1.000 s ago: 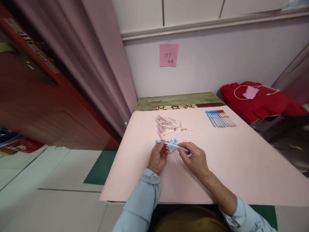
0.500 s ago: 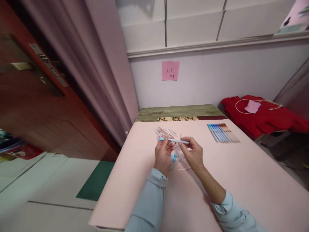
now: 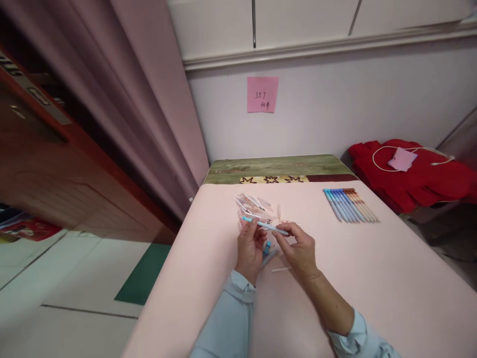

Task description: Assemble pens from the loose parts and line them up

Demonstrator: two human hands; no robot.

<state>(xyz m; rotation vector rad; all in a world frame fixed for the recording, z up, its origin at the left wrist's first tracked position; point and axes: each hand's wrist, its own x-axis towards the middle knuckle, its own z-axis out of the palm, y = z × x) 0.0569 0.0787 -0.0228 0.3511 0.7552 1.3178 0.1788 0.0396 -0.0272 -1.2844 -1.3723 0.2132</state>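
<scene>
Both hands hold one light blue pen (image 3: 267, 226) between them, above the table. My left hand (image 3: 250, 251) pinches it near its brighter blue end. At the paler end, on the right, the thumb and fingers of my right hand (image 3: 297, 247) are closed on it. Just below the hands, blue pen parts (image 3: 267, 247) and a thin white refill (image 3: 280, 269) lie on the table. Beyond the left hand is a loose pile of pen parts (image 3: 250, 203), with white sticks and clear pieces; its near side is partly hidden by the hand.
A neat row of blue and brown pens (image 3: 350, 205) lies on the right of the pink-covered table (image 3: 372, 278). Red cloth (image 3: 439, 174) with a white cable is heaped beyond the right edge. A curtain (image 3: 156, 99) and wooden door (image 3: 74, 174) stand at left.
The view has shifted slightly, tipping down. The pen now slants more, its right end lower. Both hands keep their grip on it.
</scene>
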